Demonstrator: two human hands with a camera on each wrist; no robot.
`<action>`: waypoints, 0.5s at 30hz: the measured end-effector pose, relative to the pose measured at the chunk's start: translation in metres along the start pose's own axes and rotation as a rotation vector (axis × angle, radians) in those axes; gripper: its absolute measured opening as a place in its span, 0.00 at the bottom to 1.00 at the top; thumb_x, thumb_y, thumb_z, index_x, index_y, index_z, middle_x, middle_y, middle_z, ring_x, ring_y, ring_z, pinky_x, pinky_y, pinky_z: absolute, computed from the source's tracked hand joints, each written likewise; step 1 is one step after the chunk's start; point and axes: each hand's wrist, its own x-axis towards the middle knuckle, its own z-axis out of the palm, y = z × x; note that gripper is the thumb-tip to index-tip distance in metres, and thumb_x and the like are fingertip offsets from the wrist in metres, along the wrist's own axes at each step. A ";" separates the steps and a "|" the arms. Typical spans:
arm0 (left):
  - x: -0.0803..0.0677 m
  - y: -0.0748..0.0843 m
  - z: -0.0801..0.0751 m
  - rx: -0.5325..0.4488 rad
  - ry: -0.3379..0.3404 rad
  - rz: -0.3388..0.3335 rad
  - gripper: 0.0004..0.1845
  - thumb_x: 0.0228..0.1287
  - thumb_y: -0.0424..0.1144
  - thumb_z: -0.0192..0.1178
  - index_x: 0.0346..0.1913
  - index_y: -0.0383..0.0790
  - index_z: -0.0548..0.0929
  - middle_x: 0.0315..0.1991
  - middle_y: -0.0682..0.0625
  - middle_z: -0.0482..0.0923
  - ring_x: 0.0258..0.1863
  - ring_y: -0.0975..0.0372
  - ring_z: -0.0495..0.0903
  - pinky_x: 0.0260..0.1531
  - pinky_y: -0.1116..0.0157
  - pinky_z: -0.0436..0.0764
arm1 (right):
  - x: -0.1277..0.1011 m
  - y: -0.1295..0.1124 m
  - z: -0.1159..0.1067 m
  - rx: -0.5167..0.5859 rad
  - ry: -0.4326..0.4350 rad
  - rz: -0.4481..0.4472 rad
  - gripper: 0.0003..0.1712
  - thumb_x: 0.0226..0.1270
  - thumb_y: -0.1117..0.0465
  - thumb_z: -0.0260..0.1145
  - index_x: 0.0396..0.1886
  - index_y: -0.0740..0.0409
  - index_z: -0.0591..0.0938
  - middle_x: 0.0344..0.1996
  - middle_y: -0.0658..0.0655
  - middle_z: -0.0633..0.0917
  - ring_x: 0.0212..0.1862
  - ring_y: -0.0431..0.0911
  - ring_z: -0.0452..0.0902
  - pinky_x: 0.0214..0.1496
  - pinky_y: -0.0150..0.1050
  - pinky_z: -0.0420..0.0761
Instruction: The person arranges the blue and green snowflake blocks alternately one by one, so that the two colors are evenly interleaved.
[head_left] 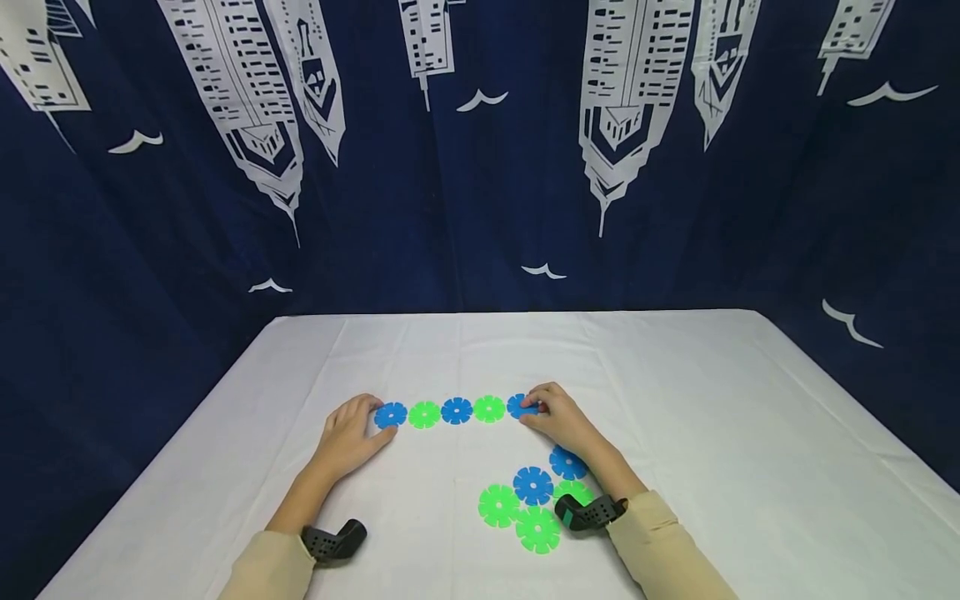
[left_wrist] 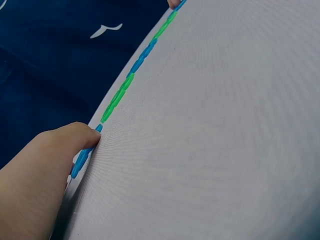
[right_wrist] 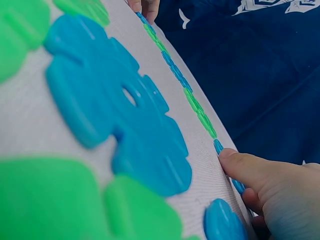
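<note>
Tan sleeves [head_left: 270,568] enter from the bottom of the frame, black wrist cameras [head_left: 333,543] at both cuffs, as we watch two hands work either end of a row of flower-shaped discs [head_left: 452,411]. Left of center, the left hand [head_left: 349,438] pinches the leftmost blue disc [head_left: 386,414], which lies just right of the palm, between thumb and fingers. Right of center, the right hand [head_left: 558,418] grips the rightmost blue disc [head_left: 516,407], held at the fingertips on the palm's left side. Between them we count a green disc [head_left: 424,408], a middle blue disc [head_left: 463,411] and a second green disc [head_left: 490,402], side by side. At lower center right, we see a cluster of discs [head_left: 529,495], two blue and three green, beside and partly behind the right forearm. White cloth [head_left: 712,417] covers the table; a navy curtain [head_left: 487,183] with pale upside-down buildings fills the upper frame.
</note>
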 end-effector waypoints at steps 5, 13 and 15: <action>0.000 0.001 -0.001 -0.002 -0.005 -0.004 0.26 0.57 0.48 0.56 0.54 0.35 0.68 0.60 0.39 0.64 0.64 0.48 0.58 0.63 0.46 0.50 | 0.000 0.000 0.000 0.000 -0.002 -0.001 0.09 0.58 0.60 0.65 0.38 0.58 0.81 0.49 0.58 0.74 0.40 0.44 0.68 0.43 0.37 0.71; 0.000 0.001 -0.001 -0.012 -0.010 -0.004 0.26 0.56 0.48 0.57 0.54 0.35 0.69 0.61 0.39 0.64 0.64 0.48 0.58 0.64 0.46 0.49 | -0.001 -0.002 0.000 -0.002 -0.006 0.000 0.09 0.58 0.60 0.64 0.38 0.58 0.81 0.49 0.59 0.74 0.40 0.44 0.67 0.43 0.37 0.70; 0.000 0.001 -0.001 -0.009 -0.011 -0.003 0.26 0.57 0.48 0.57 0.54 0.36 0.69 0.60 0.39 0.64 0.64 0.48 0.58 0.64 0.46 0.50 | -0.002 -0.002 0.000 -0.004 -0.005 0.001 0.10 0.58 0.60 0.64 0.38 0.58 0.81 0.49 0.58 0.74 0.40 0.44 0.67 0.43 0.37 0.70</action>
